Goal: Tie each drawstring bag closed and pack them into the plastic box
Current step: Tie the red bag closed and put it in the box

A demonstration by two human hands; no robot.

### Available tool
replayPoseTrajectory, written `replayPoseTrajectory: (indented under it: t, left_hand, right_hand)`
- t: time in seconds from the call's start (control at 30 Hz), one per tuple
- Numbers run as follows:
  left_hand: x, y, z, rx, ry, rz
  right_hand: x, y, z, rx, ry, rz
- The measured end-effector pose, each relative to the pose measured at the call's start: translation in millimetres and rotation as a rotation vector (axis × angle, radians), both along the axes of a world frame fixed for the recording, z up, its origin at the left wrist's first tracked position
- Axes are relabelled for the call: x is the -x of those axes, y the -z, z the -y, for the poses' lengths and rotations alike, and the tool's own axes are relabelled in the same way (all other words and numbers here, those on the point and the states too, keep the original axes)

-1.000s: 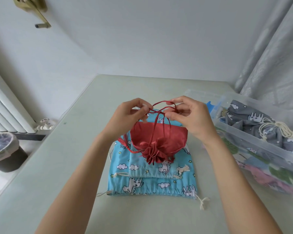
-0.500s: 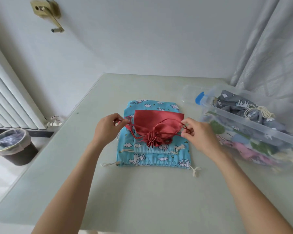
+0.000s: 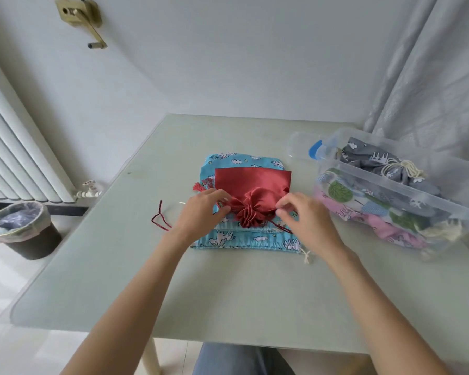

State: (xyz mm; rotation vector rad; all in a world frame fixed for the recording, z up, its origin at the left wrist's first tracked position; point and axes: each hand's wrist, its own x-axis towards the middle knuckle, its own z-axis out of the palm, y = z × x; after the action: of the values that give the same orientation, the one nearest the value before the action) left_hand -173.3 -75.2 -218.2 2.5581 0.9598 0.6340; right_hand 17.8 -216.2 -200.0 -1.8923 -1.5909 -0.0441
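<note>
The red bag [image 3: 252, 194] lies on the blue bags, box [image 3: 395, 185] at three o'clock; both hands, left [image 3: 201, 212] and right [image 3: 301, 215], pinch its cords, and should pull evenly outward to snug the knot.

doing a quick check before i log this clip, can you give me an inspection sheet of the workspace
surface: pale green table, bare toward the near edge.
job's things: red bag cinched at its mouth, lying on two blue cloud-print bags; clear plastic box at right holds a tied grey bag and other printed bags.
clutter: box lid lying behind the box.
grips: left hand at the red bag's gathered neck; right hand pinching at its other side.
cables: red drawstring trails left on the table; no wiring seen.
surroundings: radiator, lined bin, curtain, wall fitting.
</note>
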Motion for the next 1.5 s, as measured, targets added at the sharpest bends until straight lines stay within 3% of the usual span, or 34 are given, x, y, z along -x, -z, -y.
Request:
replayPoseTrajectory:
  t: [0.1,0.3,0.5,0.83,0.93,1.07,1.13,1.2,1.37,1.43,1.5]
  left_hand:
    - [-4.1,4.4,-2.8,0.063,-0.002,0.033]
    - [-0.5,8.4,1.4,0.040,-0.012,0.040]
    - [6.2,10.6,-4.1,0.042,-0.058,0.178]
    - [17.9,12.6,-4.5,0.034,-0.067,0.068]
    - [18.1,9.7,-6.8,0.059,-0.048,0.107]
    - [10.1,11.7,-7.4,0.067,-0.008,0.083]
    - [6.1,11.6,-5.1,0.074,0.013,0.048]
    - [6.1,10.4,-2.3,0.078,0.031,0.016]
    - [28.8,1.8,-3.7,0.152,-0.014,0.057]
    - [42.6,-8.0,-7.1,0.254,0.003,0.013]
    - [52.9,-20.6,-5.3,0.471,0.065,0.083]
  right_hand:
    - [6.4,21.8,-14.5,0.218,0.021,0.095]
    - [4.1,29.8,-18.8,0.086,0.032,0.067]
    - [-3.5,21.4,-14.4,0.040,0.000,-0.165]
    - [-18.4,26.2,-12.7,0.090,0.071,-0.119]
    - [-21.5,-1.6,-9.4,0.124,-0.020,-0.348]
    - [-2.4,-31.8,-23.8,0.172,-0.344,-0.922]
    - [8.0,-33.6,-38.9,0.210,-0.437,-1.077]
    - [14.7,-27.8,-55.0,0.241,-0.410,-1.018]
    - [18.5,-7.3,-71.3,0.306,-0.202,-0.548]
    - [16.4,3.8,-70.8,0.313,-0.165,-0.436]
    - [14.4,9.9,-69.9,0.308,-0.131,-0.404]
